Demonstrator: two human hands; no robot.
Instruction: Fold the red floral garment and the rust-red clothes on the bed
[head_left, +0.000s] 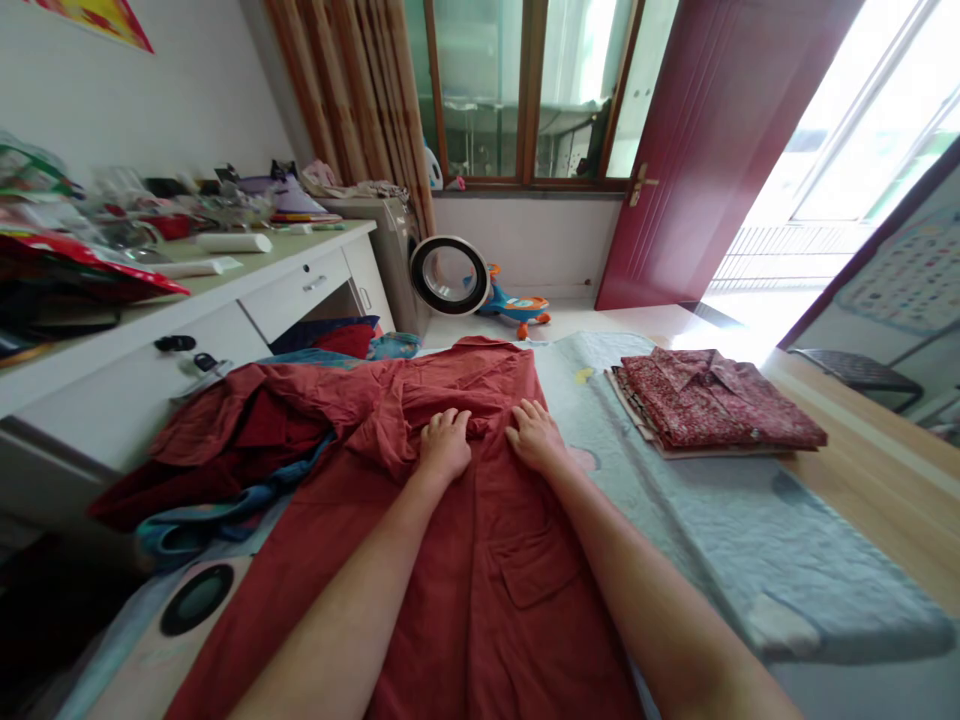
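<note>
Folded shirts (716, 400) right of shirt (480, 560)

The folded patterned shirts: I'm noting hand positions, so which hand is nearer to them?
Right. The right hand rests on the red shirt, on the side toward the folded patterned shirts; the left hand lies farther away.

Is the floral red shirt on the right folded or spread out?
Folded: the floral red shirt lies as a compact rectangle, collar on top, on the pale blue mat.

Bedroom clutter around the bed
Folded shirts (720, 400) at 2 o'clock; cluttered counter (225, 290) at 10; toy car (517, 308) at 12.
</note>
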